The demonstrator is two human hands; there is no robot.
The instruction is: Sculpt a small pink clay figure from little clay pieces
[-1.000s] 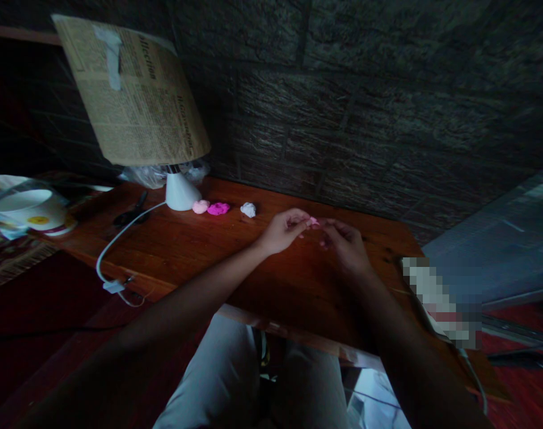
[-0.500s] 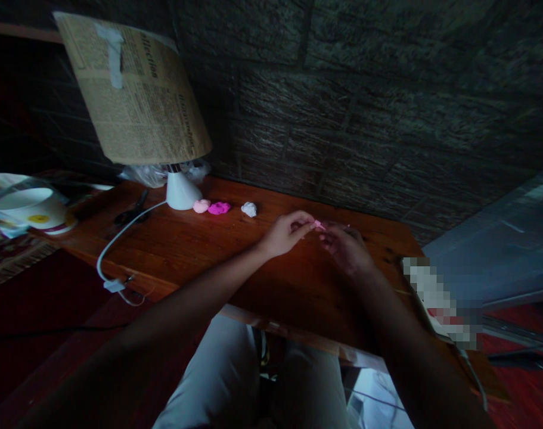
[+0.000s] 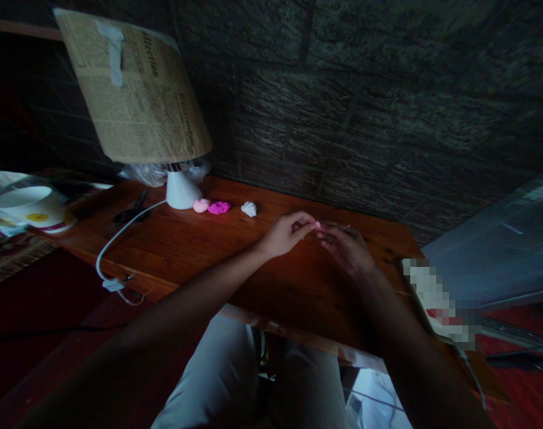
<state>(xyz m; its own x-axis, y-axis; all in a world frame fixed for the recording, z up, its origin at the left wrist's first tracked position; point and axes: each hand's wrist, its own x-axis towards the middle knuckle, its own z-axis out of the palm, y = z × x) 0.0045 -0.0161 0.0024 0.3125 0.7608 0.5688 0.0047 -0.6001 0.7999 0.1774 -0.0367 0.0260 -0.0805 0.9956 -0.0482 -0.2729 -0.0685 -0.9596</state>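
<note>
Setting: appears to be a room in a home; evidence: wooden table [image 3: 182, 250] against dark, rough block wall [image 3: 334, 89], lamp [image 3: 180, 193] with newsprint-patterned shade [image 3: 137, 104], fringed rug [image 3: 21, 257] at left, red floor [image 3: 43, 310], white cup [image 3: 18, 205]

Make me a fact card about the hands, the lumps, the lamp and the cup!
Left hand: pinches a small pink piece
Right hand: at the same piece, grip unclear
Pale pink lump: beside the bright pink lump
White lump: apart, nearer the hands
Lamp: newsprint shade, white base
Cup: far left, white
</note>
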